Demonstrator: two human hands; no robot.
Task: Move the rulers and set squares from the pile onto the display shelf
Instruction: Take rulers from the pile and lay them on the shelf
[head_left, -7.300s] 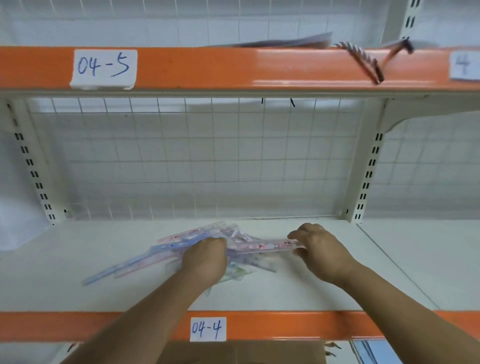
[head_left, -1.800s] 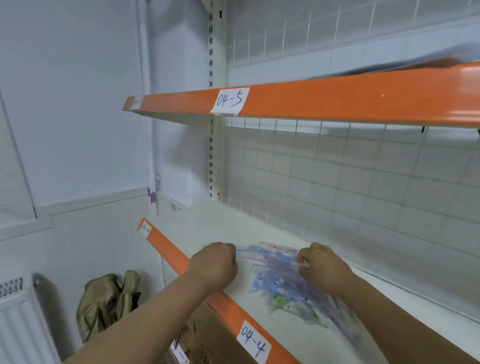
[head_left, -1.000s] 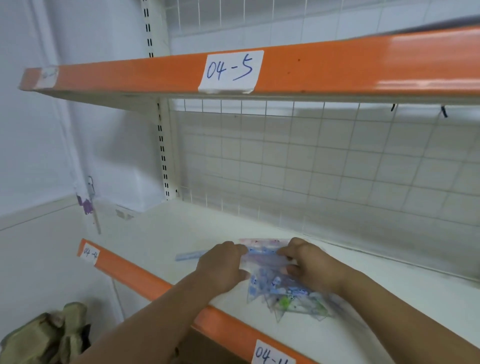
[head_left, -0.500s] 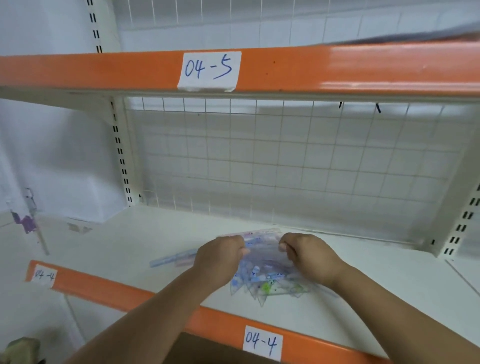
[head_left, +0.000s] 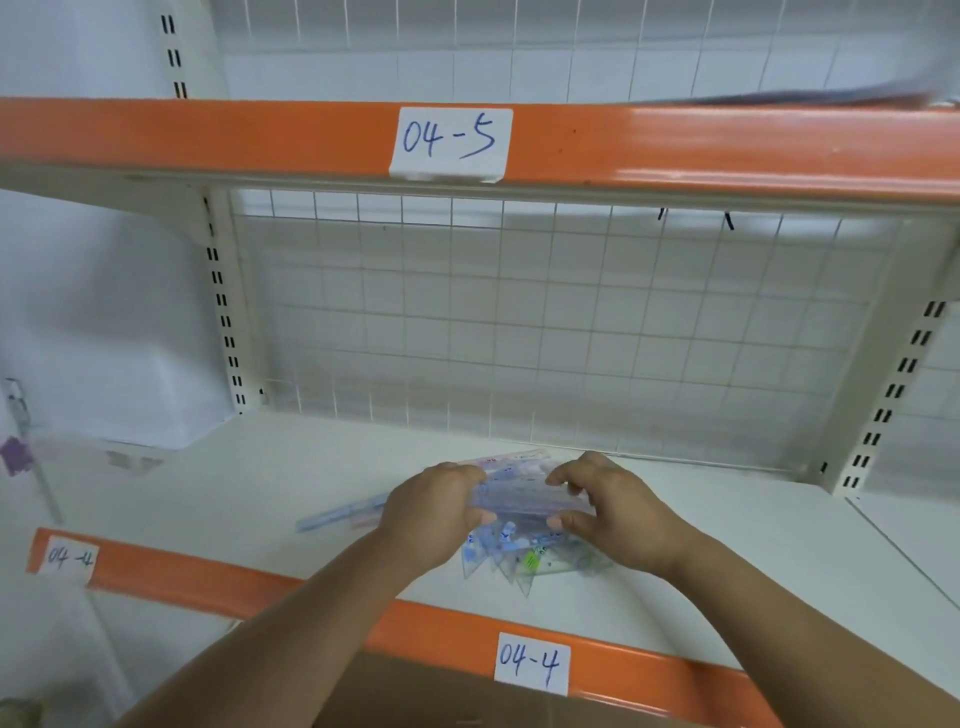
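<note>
A stack of clear plastic rulers and set squares (head_left: 519, 501) with blue and pink print is held just above the white display shelf (head_left: 260, 483). My left hand (head_left: 434, 512) grips its left end and my right hand (head_left: 610, 509) grips its right end, fingers curled over the top edge. Below the stack, several set squares (head_left: 524, 558) fan out on the shelf, one with a green mark. A blue ruler and a pink ruler (head_left: 343, 514) stick out to the left, lying flat on the shelf.
The shelf's orange front edge (head_left: 260, 587) carries a "04-4" label (head_left: 530, 667). An upper orange beam (head_left: 675, 140) labelled "04-5" runs overhead. A wire grid (head_left: 519, 322) backs the shelf. A slotted upright (head_left: 883, 395) stands at right. Brown cardboard (head_left: 467, 696) lies below.
My view has swung right until it faces the shelf squarely. Both hands stay on the stack and have drawn it together and lifted it slightly off the fanned set squares.
</note>
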